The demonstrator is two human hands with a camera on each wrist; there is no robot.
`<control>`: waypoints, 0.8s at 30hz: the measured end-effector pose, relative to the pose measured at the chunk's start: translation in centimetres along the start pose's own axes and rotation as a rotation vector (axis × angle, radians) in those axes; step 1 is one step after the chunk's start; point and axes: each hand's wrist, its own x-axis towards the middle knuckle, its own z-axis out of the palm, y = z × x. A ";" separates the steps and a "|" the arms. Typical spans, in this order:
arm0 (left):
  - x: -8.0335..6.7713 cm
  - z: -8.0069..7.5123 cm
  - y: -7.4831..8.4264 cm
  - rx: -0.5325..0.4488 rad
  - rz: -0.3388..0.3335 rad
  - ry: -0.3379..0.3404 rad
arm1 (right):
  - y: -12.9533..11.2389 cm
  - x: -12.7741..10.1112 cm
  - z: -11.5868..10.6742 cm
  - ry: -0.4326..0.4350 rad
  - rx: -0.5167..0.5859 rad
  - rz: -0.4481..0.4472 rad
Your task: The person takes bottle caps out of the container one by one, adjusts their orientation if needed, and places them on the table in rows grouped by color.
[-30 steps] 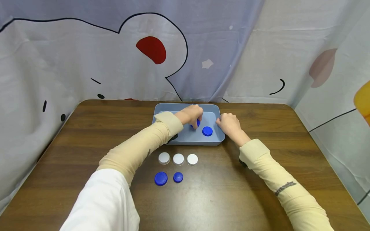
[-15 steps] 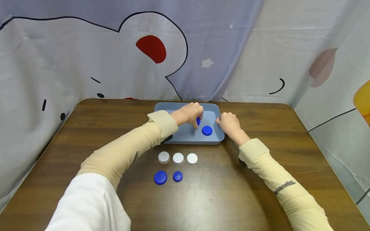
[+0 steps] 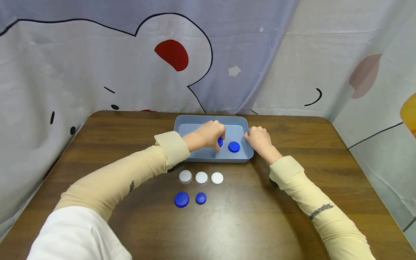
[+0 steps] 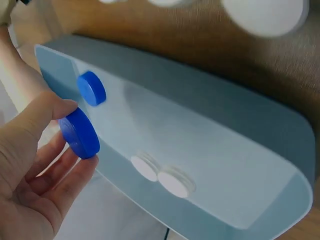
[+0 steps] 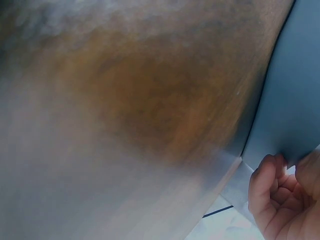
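Observation:
In the head view my left hand (image 3: 208,134) is over the blue-grey tray (image 3: 214,161), gripping a blue bottle cap (image 3: 220,142). Thumb and fingers pinch this cap by its edge in the left wrist view, apart from the tray floor. Another blue cap (image 3: 234,147) lies in the tray towards the right. Two white caps (image 4: 175,181) are side by side inside, by the far wall; the left hand hides them in the head view. My right hand (image 3: 259,139) holds the tray's right rim between thumb and curled fingers.
On the wooden table (image 3: 247,224), in front of the tray, three white caps (image 3: 201,178) form a row. Nearer still are a larger blue cap (image 3: 181,199) and a smaller blue cap (image 3: 200,198). A printed curtain (image 3: 130,65) hangs behind the table.
My left hand has shifted slightly left and nearer to me with the blue bottle cap, the forearm swinging left. The right hand and the tray stay in place.

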 end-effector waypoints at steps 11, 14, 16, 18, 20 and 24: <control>-2.7 0.3 2.0 -0.033 0.082 0.009 | 0.3 0.0 0.1 0.011 0.006 -0.005; -3.5 0.6 2.5 -0.050 0.104 0.004 | 0.4 0.1 0.2 0.021 0.007 -0.002; -4.0 0.9 2.9 -0.054 0.120 0.007 | 0.4 0.1 0.3 0.021 0.008 0.000; -4.6 1.2 3.3 -0.055 0.134 0.007 | 0.4 0.1 0.3 0.015 0.007 0.003; -5.2 1.6 3.6 -0.052 0.151 0.005 | 0.4 0.1 0.4 0.009 0.005 0.003; -6.2 2.2 4.2 -0.040 0.176 -0.001 | 0.4 0.2 0.4 0.010 0.002 0.001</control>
